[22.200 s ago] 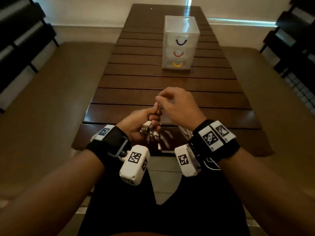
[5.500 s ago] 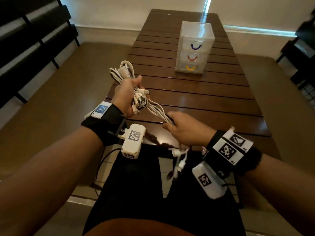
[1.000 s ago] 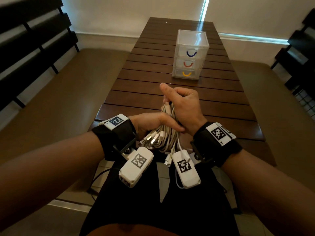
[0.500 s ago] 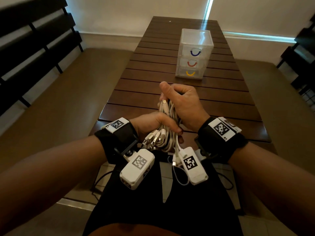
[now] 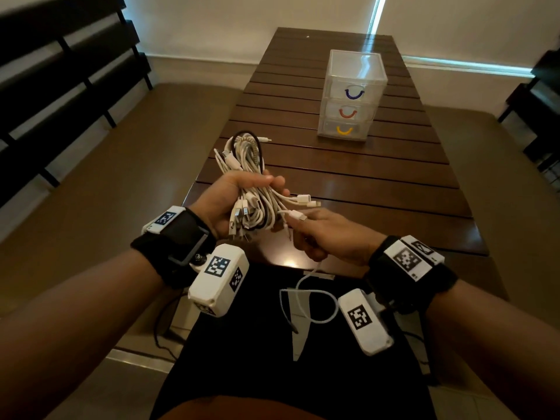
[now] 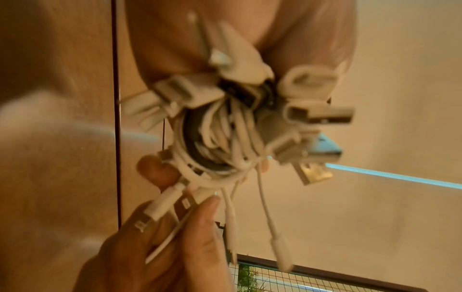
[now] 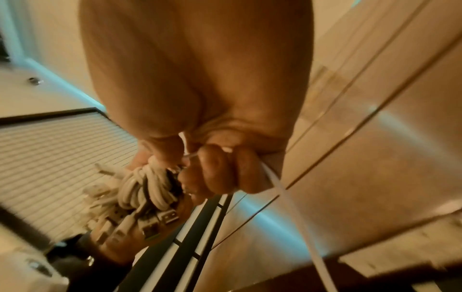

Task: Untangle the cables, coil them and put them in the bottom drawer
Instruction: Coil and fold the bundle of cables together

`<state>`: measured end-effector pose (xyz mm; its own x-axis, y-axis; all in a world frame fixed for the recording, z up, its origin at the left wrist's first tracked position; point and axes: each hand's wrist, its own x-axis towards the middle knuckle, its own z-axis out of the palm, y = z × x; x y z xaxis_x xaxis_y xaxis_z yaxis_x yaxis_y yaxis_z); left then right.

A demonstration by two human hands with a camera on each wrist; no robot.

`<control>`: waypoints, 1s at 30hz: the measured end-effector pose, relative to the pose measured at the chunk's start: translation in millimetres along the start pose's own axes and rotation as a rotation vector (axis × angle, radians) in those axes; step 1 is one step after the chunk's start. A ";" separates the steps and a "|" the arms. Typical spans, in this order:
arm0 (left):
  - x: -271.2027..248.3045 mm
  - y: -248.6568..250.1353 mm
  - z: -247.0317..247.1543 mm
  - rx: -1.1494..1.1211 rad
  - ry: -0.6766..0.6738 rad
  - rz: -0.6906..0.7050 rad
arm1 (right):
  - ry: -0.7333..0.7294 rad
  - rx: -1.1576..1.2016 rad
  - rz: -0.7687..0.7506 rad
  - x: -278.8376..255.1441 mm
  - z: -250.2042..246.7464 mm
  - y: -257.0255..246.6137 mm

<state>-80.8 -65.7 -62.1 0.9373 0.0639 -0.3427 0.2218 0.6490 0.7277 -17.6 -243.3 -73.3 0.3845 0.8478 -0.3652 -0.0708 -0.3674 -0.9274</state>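
My left hand (image 5: 233, 195) grips a thick bundle of white cables (image 5: 245, 165) over the near end of the table; its loops stick up past the fist and several plugs (image 6: 295, 126) fan out below. My right hand (image 5: 321, 234) is just to the right of it, its fingers curled round one thin white cable (image 5: 312, 292) that droops in a loop over my lap. That cable's plug (image 5: 295, 215) lies across my right fingers. The same cable (image 7: 287, 197) runs out of the right fist in the right wrist view. The clear three-drawer unit (image 5: 351, 95) stands farther up the table, all drawers closed; the bottom one has a yellow handle (image 5: 345, 130).
The dark slatted wooden table (image 5: 348, 183) stretches ahead of me. Cushioned benches (image 5: 106, 177) flank it, with dark slatted backrests (image 5: 60, 71) at left and far right. A thin black lead (image 5: 160, 328) hangs by my left thigh.
The hands, clasped together round the bundle, have come apart. The left hand lifted the bundle up and to the left. The right hand moved down and right with one cable.
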 end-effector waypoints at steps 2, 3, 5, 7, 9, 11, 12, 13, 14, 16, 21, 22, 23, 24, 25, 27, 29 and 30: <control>0.6 0.2 -2.6 0.068 0.021 -0.023 | -0.007 -0.218 -0.005 -1.8 1.1 -7.5; 0.9 -0.3 -3.9 0.114 0.034 -0.029 | -0.001 -0.374 -0.015 -3.4 0.8 -11.0; 2.5 -1.0 -7.5 0.213 0.095 -0.020 | 0.037 -0.691 -0.085 -6.8 -3.5 -17.7; 3.1 -1.1 -9.0 0.282 0.164 -0.032 | 0.096 -0.873 -0.184 -11.7 -9.1 -27.2; 2.6 -0.5 -6.7 0.296 0.216 -0.061 | 0.107 -0.948 -0.265 -17.4 -11.1 -39.3; 0.7 1.3 -0.3 0.263 0.232 -0.093 | 0.074 -0.996 -0.287 -20.9 -9.9 -47.2; -0.4 2.6 2.9 0.234 0.236 -0.107 | 0.059 -1.017 -0.283 -21.7 -9.6 -48.9; -1.1 3.9 4.6 0.217 0.248 -0.115 | 0.054 -1.044 -0.285 -22.6 -9.4 -50.3; -2.0 4.5 6.1 0.220 0.270 -0.113 | 0.055 -1.072 -0.296 -22.8 -9.1 -51.1; -3.9 3.1 10.9 0.287 0.318 -0.082 | 0.060 -1.109 -0.352 -23.0 -7.2 -53.4; -7.6 -4.4 24.4 0.596 0.322 0.046 | 0.080 -1.092 -0.529 -17.5 -7.3 -64.5; -8.7 -4.0 26.3 0.615 0.317 0.045 | 0.086 -1.056 -0.550 -16.2 -8.5 -64.8; -9.0 -3.5 27.1 0.615 0.316 0.044 | 0.096 -1.022 -0.565 -16.0 -9.1 -64.6; -8.8 -2.9 26.4 0.610 0.315 0.038 | 0.102 -0.987 -0.570 -14.8 -9.6 -63.2; -8.5 -2.5 24.9 0.597 0.313 0.023 | 0.104 -0.946 -0.566 -13.9 -9.4 -62.1; -10.7 -1.8 24.0 0.524 0.246 -0.019 | 0.128 -0.828 -0.526 -10.3 -10.6 -60.1; -9.1 -2.4 20.8 0.388 0.121 -0.060 | 0.178 -0.632 -0.450 -8.3 -14.6 -60.1; -7.9 -2.6 18.2 0.324 0.084 -0.073 | 0.201 -0.524 -0.418 -8.3 -16.0 -59.9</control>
<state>-83.9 -81.8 -50.5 0.8934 0.0975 -0.4385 0.3736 0.3809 0.8458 -1.9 -234.4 -13.4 0.4494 0.8895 0.0824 0.5539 -0.2051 -0.8069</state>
